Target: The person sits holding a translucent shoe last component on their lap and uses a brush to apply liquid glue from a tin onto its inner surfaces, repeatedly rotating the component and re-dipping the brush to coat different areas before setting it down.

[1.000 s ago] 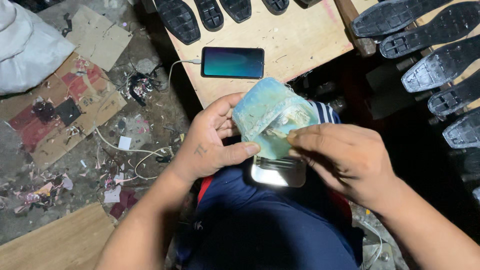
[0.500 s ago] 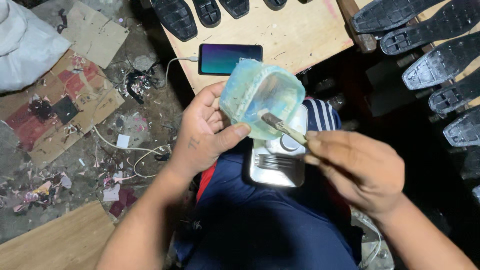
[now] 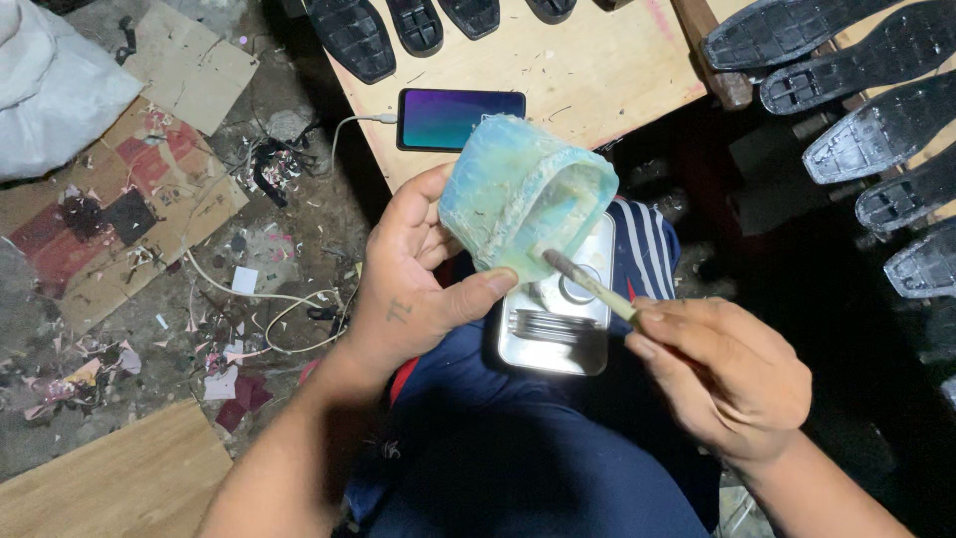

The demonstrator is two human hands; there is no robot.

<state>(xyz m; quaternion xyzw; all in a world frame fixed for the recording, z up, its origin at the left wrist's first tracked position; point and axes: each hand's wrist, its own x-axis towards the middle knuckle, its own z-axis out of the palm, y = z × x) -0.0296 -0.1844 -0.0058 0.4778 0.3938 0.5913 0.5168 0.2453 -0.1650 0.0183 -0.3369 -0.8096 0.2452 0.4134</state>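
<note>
My left hand (image 3: 413, 289) grips a pale blue-green plastic container (image 3: 518, 189), crusted with dried glue, and tilts its mouth toward the right. My right hand (image 3: 722, 374) pinches a thin glue-coated stick or brush (image 3: 588, 281) whose tip reaches into the container's mouth. A silver metal tin (image 3: 553, 329) rests on my lap in dark blue trousers, just below the container and between both hands.
A wooden board (image 3: 597, 70) ahead carries a smartphone (image 3: 460, 118) on a white cable and a row of black shoe soles (image 3: 351, 38). More black soles (image 3: 876, 130) lie at the right. Cardboard scraps (image 3: 110, 209), a white sack and litter cover the floor at left.
The container has been lifted and tilted so its mouth faces the right hand. My right hand has drawn back to the right, and the stick now points into the mouth.
</note>
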